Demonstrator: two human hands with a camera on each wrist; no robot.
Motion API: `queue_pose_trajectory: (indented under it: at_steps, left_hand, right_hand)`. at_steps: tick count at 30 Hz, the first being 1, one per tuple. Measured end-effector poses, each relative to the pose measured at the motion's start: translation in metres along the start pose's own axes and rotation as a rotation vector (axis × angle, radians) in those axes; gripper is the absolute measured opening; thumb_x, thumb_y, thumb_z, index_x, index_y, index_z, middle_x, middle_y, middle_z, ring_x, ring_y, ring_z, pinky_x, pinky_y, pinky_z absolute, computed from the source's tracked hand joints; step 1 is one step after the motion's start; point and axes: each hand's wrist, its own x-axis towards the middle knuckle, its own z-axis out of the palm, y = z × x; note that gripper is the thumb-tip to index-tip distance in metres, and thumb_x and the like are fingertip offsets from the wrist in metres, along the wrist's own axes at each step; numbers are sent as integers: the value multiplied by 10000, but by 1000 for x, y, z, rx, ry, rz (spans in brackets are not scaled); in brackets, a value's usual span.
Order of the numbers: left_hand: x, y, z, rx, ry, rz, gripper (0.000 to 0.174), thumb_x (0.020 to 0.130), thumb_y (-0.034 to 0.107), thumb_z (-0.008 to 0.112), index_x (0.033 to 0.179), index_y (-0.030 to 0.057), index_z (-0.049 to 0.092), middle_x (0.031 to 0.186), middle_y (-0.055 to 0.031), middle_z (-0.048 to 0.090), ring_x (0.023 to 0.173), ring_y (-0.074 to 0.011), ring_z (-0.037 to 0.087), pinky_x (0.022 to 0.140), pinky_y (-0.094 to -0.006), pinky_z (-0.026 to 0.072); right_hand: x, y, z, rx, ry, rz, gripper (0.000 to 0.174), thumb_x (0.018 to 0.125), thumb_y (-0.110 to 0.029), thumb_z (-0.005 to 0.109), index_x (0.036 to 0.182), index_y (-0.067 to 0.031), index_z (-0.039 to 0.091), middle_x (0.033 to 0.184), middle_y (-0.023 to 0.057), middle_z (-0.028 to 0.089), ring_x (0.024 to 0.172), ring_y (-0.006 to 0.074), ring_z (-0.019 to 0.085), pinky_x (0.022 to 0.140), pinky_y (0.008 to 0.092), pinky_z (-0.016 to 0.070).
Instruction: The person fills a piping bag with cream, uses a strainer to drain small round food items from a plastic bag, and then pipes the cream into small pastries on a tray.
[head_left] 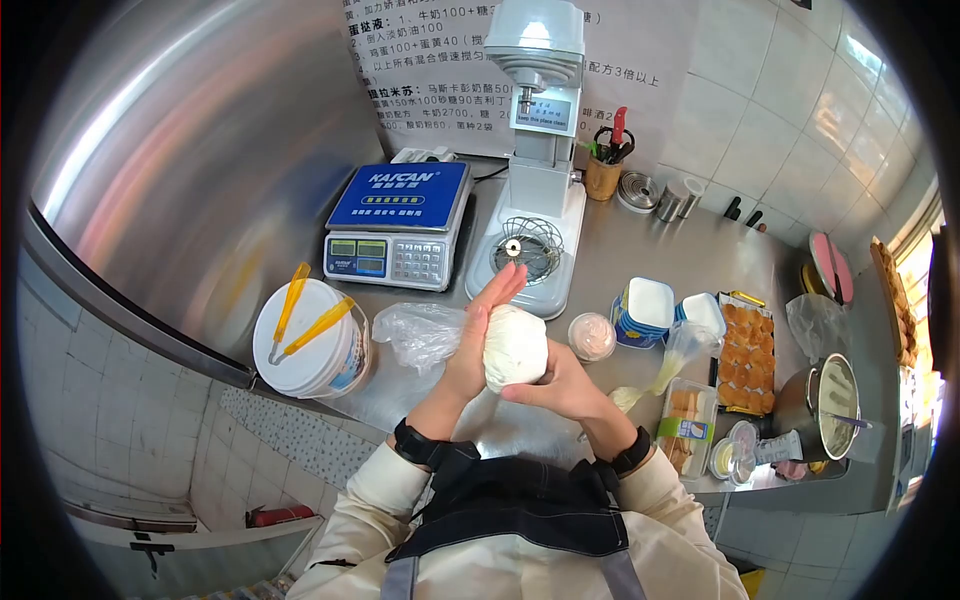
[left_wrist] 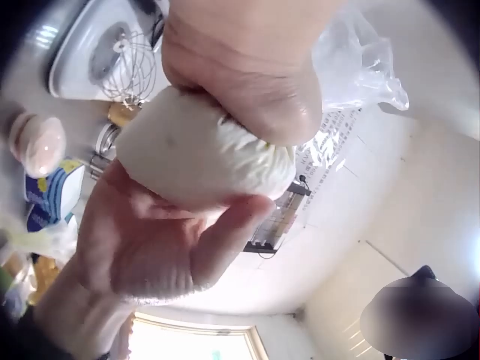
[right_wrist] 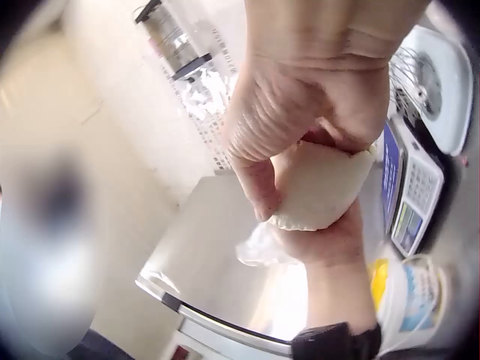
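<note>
Both hands are at a round white ball of dough [head_left: 516, 350], held up in front of the body. My left hand [head_left: 474, 338] lies along its left side, palm against it and fingers stretched straight past it. From the right and below, my right hand [head_left: 566, 388] cups the ball, its thumb on the near side. In the left wrist view the dough ball [left_wrist: 187, 154] shows gathered pleats beside the heel of the left hand [left_wrist: 251, 97]. The right wrist view shows the right hand's curled thumb at the edge of the dough ball [right_wrist: 322, 187].
A crumpled plastic bag [head_left: 420, 333] and a lidded white bucket [head_left: 300, 335] with orange-handled tongs lie left. Behind stand a digital scale [head_left: 398, 225] and a stand mixer [head_left: 540, 180]. Rightward are a pink tub [head_left: 591, 337], a piping bag [head_left: 675, 365], a bun tray [head_left: 746, 358] and a pot [head_left: 800, 400].
</note>
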Motion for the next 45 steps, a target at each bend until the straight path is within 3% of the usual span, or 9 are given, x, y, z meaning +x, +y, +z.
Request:
queue_pose_trajectory:
  at_steps: [5,11,15,22,26,33,36,41,45]
  left_hand:
    - [-11,-24,8,-224,89,-77,559,901,404,237,1327,45,189,1343,-160,251,1223,-260,283,991,-373,255]
    - [-2,-6,11,237,93,78,572,902,396,210,1310,-5,205,1349,-153,246,1233,-235,264,1007,-331,215]
    - [2,7,6,-6,37,-18,588,883,418,241,1323,30,205,1338,-172,269,1235,-247,265,990,-377,239]
    - [-13,-28,12,-247,109,-126,578,895,429,253,1332,58,184,1335,-181,263,1207,-251,311,999,-375,238]
    - [-9,-24,11,94,148,-18,546,910,397,199,1326,44,196,1348,-158,248,1230,-242,271,1009,-347,218]
    - [5,-7,7,-73,49,-42,580,889,423,226,1326,42,201,1318,-179,303,1218,-276,288,990,-403,239]
    - [-1,-22,11,-248,97,-120,556,902,403,211,1322,38,206,1324,-164,296,1212,-251,296,993,-367,245]
    - [-6,-22,22,78,124,-24,558,909,403,167,1305,15,230,1335,-147,276,1206,-230,302,994,-312,231]
    - [4,-11,13,213,36,51,563,903,397,185,1300,4,244,1321,-158,303,1204,-220,308,989,-317,238]
  right_hand:
    - [4,1,-1,526,82,-25,512,720,-87,653,1160,11,410,1053,67,536,954,120,513,841,278,409]
    - [9,2,-4,-174,122,-144,602,703,-166,692,1185,4,375,1045,59,527,947,107,487,816,255,402]
    - [1,-5,-1,20,-78,91,636,668,-112,718,1196,-5,380,1115,48,494,992,101,469,854,257,379]
    - [6,-5,-2,494,104,-92,565,696,-100,689,1173,3,403,1042,44,528,974,104,486,845,259,388]
    - [11,11,-7,-49,167,-211,632,678,-176,719,1186,4,390,1067,54,510,982,118,476,855,264,378]
    - [-10,-2,-1,229,-21,102,617,674,-75,704,1196,2,384,1126,60,493,1006,137,488,872,288,383]
    - [-3,-6,-1,501,66,-85,548,711,-52,660,1179,0,378,1100,71,508,1014,141,489,862,289,402]
    - [6,10,-18,265,200,-194,574,728,-121,659,1198,2,354,1134,71,473,1022,135,475,867,293,397]
    - [-3,10,-13,34,42,-3,634,707,-135,694,1224,-14,348,1115,36,477,977,89,459,830,252,388]
